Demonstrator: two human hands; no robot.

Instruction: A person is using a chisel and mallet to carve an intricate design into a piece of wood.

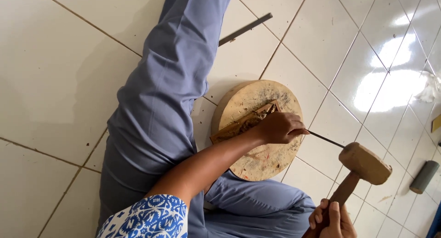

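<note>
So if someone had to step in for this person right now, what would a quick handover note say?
Left hand: grips a thin metal chisel, tip down on the small wooden piece.
Right hand: holds the wooden mallet by its handle, its head just off the chisel's end.
The wooden piece lies on a round wooden block on the tiled floor.
Done: the piece shows rough carved marks.
Left: cannot tell how much carving remains.

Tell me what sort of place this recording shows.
Probably a home or small workshop floor used for wood carving: white floor tiles, a round wooden block, and a wooden mallet in the right hand, a chisel in the left hand.
</note>
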